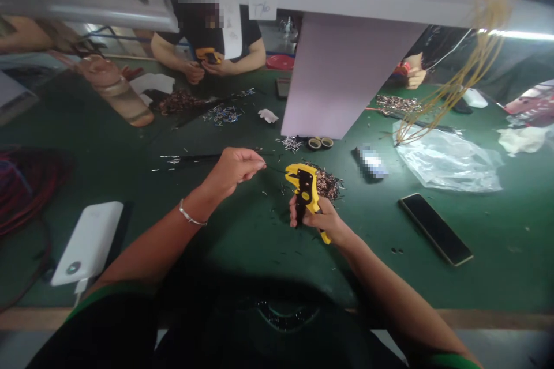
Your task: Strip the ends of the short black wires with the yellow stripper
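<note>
My right hand is wrapped round a yellow and black wire stripper, its jaws pointing up and to the left. Thumb and fingertips of my left hand pinch a thin black wire, which runs toward the stripper's jaws. Whether the wire's end sits between the jaws is too small to tell. Behind the tool lies a heap of short dark and copper-coloured wire pieces. Several black wires with light ends lie on the green table beyond my left wrist.
A white power bank with a cable stands left, near red wire coils. Right are a phone, a clear plastic bag and hanging yellow wires. A panel rises ahead. Across, a co-worker's hands hold a yellow tool.
</note>
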### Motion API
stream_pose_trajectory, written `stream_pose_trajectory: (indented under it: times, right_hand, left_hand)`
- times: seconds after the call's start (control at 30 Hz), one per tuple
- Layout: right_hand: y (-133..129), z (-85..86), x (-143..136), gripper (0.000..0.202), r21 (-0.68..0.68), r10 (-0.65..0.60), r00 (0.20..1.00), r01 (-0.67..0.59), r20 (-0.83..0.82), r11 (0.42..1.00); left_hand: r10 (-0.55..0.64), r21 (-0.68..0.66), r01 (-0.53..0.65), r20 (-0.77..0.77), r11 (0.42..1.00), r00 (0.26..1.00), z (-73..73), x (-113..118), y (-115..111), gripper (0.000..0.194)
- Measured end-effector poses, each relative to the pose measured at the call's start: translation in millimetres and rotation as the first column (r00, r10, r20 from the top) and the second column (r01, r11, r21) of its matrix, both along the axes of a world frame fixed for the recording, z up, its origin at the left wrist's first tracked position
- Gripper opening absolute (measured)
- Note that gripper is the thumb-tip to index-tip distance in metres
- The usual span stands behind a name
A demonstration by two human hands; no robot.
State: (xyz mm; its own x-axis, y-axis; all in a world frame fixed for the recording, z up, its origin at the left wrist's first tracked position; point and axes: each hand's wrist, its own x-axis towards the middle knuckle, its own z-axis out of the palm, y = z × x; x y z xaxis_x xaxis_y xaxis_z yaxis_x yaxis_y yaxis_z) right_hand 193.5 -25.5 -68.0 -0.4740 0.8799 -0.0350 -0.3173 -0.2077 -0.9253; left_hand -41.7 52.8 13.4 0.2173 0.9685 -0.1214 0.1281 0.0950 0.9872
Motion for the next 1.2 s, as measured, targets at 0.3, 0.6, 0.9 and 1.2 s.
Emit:
stream_pose_trajectory:
  times: [0.3, 0.6, 0.9, 1.2]
  right_hand:
    - [-6.8, 2.1, -4.1, 0.044, 0.015, 0.108, 0.991, -0.107, -0.075, 0.994]
    - [-10.2, 5.7, -7.5, 0.044, 0.031, 0.106, 0.99, -0.103, -0.089, 0.994]
    - [-10.9, 1.7, -6.9, 0.045, 0.007, 0.106, 0.991, -0.106, -0.08, 0.994]
    - [-13.0, 4.5, -10.3, 0.044, -0.008, 0.101, 0.992, -0.102, -0.075, 0.995]
  left_hand:
    - [-0.08, -0.124, 0.088, 0.068, 0.988, 0.994, -4.5, -1.8, 2.2, 0.007]
    - [-0.125, -0.201, 0.158, 0.164, 0.967, 0.978, -15.1, 1.4, 3.0, 0.007]
    - [-0.12, -0.284, 0.198, 0.268, 0.938, 0.956, -13.8, 3.2, 0.4, 0.006]
    - [-0.12, -0.338, 0.215, 0.282, 0.916, 0.952, -21.3, 7.3, -2.0, 0.005]
